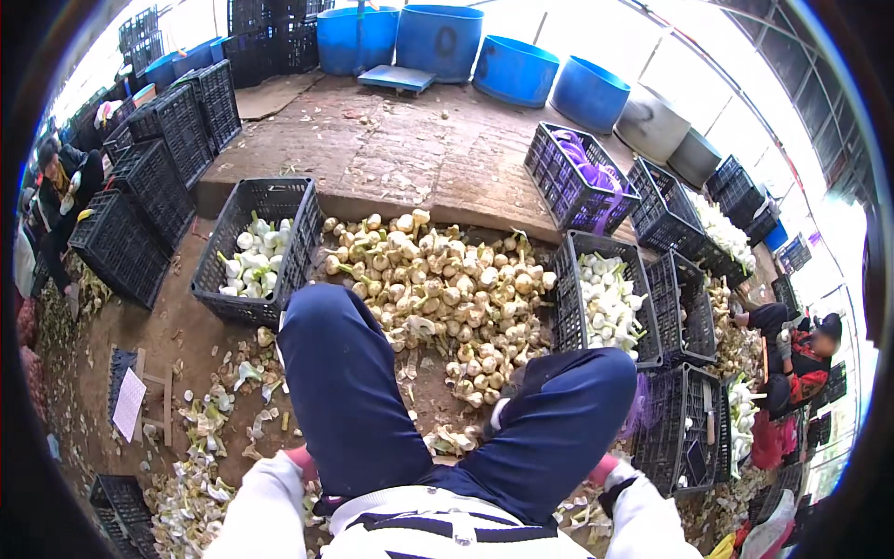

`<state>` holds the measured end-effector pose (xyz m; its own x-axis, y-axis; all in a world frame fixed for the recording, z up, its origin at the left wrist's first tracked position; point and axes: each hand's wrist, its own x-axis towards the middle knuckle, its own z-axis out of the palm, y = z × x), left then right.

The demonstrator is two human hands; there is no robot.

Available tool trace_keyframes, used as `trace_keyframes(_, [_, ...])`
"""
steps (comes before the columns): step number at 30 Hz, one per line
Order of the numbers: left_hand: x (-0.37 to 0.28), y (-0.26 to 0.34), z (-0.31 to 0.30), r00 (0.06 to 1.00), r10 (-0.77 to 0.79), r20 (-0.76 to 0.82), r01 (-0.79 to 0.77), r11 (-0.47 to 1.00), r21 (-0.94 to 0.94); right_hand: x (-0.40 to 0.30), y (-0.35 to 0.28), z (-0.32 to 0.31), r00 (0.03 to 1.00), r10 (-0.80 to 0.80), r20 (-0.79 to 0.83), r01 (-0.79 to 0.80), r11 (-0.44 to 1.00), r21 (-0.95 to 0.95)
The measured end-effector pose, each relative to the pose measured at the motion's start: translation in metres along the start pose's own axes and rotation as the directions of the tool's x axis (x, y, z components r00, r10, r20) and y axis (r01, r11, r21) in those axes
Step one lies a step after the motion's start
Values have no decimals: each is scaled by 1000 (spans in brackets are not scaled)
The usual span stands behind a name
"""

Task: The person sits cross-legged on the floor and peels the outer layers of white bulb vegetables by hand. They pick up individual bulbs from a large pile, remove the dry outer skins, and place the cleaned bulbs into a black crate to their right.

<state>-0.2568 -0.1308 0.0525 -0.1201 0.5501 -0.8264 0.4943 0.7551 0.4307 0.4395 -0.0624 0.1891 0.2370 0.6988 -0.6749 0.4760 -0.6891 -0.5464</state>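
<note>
Both my hands are low at my sides, beside my thighs, mostly hidden. Only a small part of my left hand (303, 462) shows past the white sleeve, and a small part of my right hand (602, 469) on the other side; whether they hold anything is hidden. Before my knees lies a heap of untrimmed garlic bulbs (447, 279) with stems and dry skins. A black plastic crate (209, 279) at front left holds peeled white garlic bulbs (262, 255). Another black crate (569, 300) at front right has more white garlic (607, 300) inside.
A knife (709, 412) and a phone (696, 461) rest on an upturned crate (663, 433) to my right. Peeled skins (202, 489) litter the floor. A low wooden stool (157, 398) stands left. Two people (803, 363) (63, 182) sit at the sides. Blue tubs (440, 42) line the back.
</note>
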Motion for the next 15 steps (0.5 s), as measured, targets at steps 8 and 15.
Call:
trace_keyframes(8, [-20,65,-82,923,383,-34,-303,670,-677,-3,-18,-65,998,-37,-42,34,997,-67])
trace_keyframes(15, [-57,129,-210,494,478,-726,-851,94,-517,23,-57,-108,992,-126,25,129,974,-187])
